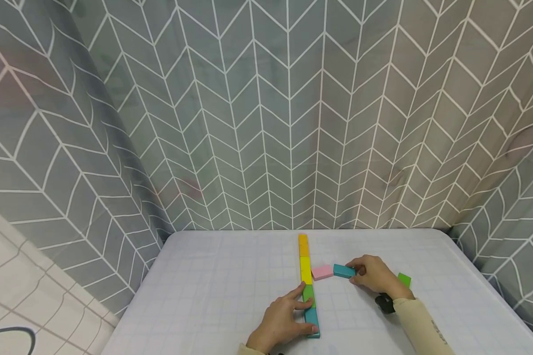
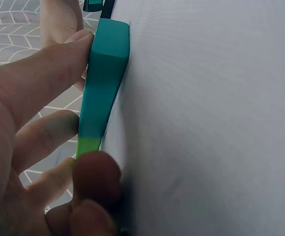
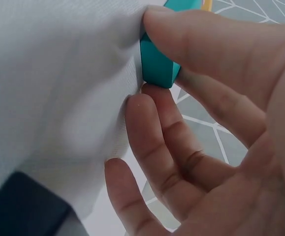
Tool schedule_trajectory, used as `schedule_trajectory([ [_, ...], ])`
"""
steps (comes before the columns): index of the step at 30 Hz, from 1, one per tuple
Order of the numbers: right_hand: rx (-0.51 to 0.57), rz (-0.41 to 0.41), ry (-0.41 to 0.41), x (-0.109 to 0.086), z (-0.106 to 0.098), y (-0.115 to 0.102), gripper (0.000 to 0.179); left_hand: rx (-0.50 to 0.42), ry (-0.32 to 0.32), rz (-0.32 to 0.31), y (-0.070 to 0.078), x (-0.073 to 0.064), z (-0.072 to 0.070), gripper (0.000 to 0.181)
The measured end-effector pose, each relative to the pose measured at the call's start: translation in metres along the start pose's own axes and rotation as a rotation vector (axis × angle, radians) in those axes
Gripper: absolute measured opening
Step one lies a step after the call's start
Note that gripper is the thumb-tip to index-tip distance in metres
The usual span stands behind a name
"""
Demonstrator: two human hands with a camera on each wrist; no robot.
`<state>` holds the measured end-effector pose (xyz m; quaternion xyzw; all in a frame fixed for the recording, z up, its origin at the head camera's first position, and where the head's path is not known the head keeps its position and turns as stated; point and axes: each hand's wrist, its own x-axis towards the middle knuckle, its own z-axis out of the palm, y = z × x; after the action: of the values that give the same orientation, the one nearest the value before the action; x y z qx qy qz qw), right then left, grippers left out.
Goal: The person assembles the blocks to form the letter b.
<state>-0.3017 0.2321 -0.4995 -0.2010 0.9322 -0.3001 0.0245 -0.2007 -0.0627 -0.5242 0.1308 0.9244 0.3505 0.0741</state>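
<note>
A straight row of flat blocks runs away from me: a near teal block point(image 1: 312, 318), a green block point(image 1: 308, 294), a yellow block point(image 1: 306, 270) and an orange block point(image 1: 303, 245) at the far end. My left hand point(image 1: 281, 316) lies along its left side, fingers spread, thumb pressing the near teal block and fingertips on the row further up. Right of the yellow block, a pink block point(image 1: 322, 272) sits slightly tilted, its left end close against it. Beyond its right end, my right hand point(image 1: 373, 274) pinches a second teal block point(image 1: 344, 270) between thumb and fingers.
Another green block point(image 1: 404, 280) lies on the white-covered table point(image 1: 213, 281), partly hidden behind my right wrist. A patterned grey curtain point(image 1: 271, 123) hangs behind the table and along its sides. A dark band with a device point(image 1: 385, 302) is at my right wrist.
</note>
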Motion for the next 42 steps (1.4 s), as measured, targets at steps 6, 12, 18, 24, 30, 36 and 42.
schedule_trajectory([
  [6,0.002,-0.016,-0.003,0.000,-0.001,-0.001,0.036,0.005,0.004,0.002,0.000,0.000,0.000,0.062],
  [12,-0.011,-0.022,0.001,-0.002,-0.001,-0.001,0.036,0.003,0.002,-0.005,0.001,0.001,0.000,0.062],
  [18,-0.011,-0.026,0.003,-0.002,-0.001,0.001,0.036,0.007,0.003,-0.001,0.001,0.001,0.001,0.063],
  [24,0.018,-0.017,-0.029,-0.004,-0.012,0.008,0.051,0.004,-0.003,-0.005,0.000,0.000,0.001,0.062],
  [30,-0.009,0.078,0.026,-0.014,-0.040,0.029,0.052,0.003,-0.007,-0.008,0.000,0.001,0.001,0.062],
  [36,-0.054,0.161,0.051,-0.031,-0.069,0.059,0.051,0.012,-0.005,0.007,-0.001,0.001,0.001,0.062],
  [42,-0.029,0.229,0.014,-0.045,-0.074,0.082,0.053,0.006,-0.010,0.008,-0.002,0.000,-0.001,0.063],
])
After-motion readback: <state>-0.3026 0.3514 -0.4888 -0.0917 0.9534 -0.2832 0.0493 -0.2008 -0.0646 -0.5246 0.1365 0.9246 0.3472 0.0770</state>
